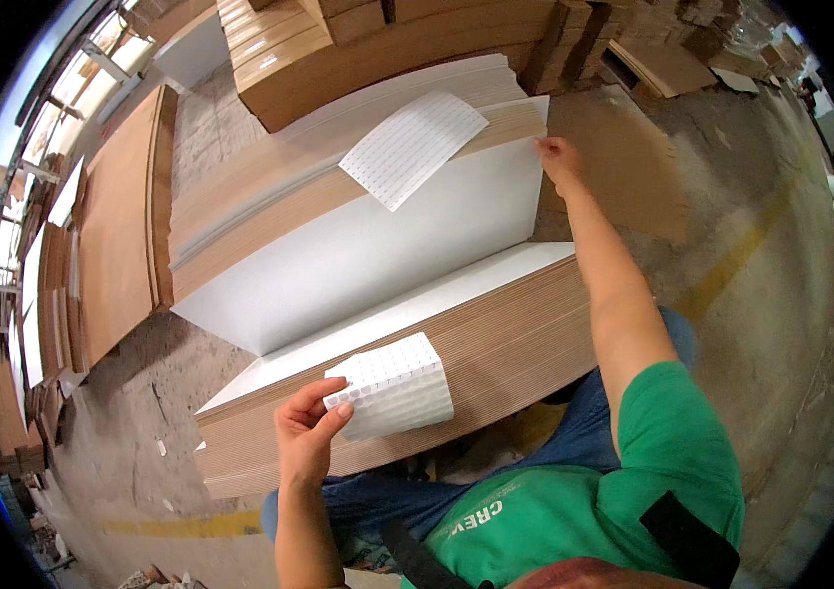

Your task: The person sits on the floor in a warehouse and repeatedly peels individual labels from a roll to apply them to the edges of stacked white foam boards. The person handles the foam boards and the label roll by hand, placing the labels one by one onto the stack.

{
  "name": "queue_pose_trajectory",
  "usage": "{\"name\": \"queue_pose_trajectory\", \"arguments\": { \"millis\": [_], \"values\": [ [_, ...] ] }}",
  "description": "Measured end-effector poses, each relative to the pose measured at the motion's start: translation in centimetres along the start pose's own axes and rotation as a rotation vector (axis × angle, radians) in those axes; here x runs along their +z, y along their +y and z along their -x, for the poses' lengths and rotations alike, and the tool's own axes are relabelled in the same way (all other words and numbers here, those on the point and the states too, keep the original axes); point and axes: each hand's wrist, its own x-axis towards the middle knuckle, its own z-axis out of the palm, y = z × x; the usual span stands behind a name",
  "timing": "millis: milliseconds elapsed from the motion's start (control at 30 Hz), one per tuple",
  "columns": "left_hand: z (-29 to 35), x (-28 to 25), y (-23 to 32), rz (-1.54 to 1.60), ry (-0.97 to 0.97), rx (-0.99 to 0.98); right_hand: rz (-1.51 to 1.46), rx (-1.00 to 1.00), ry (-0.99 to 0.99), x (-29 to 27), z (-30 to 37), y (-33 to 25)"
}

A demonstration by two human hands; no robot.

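A curled sheet of round stickers (392, 388), white with rows of small marks, is pinched by one edge between the thumb and fingers of my left hand (311, 422). It hangs over the near stack of cardboard sheets (495, 344), whose top face is white. Behind that stack stands a white panel (387, 245), leaning against more upright sheets. My right hand (559, 165) reaches far right, fingers drawn together at the panel's upper right corner. Whatever is between those fingertips is too small to make out. Another sheet of stickers (414, 147) lies across the tops of the upright sheets.
Brown cardboard boxes (407, 59) are stacked behind the sheets. Large brown boards (122, 216) lean at the left. A flat piece of cardboard (623, 157) lies on the concrete floor (751, 324) at the right, near a yellow floor line (731, 270).
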Motion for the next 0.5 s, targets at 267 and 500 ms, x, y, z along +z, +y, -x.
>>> {"name": "queue_pose_trajectory", "arguments": {
  "millis": [267,500],
  "values": [
    [0.3,-0.4,-0.3,-0.074,0.033,0.073,-0.025,0.089,-0.075,1.2,-2.7,1.7],
    [0.4,-1.4,-1.2,-0.044,0.119,0.305,-0.169,0.408,-0.13,-3.0,1.3,-1.5]
  ]
}}
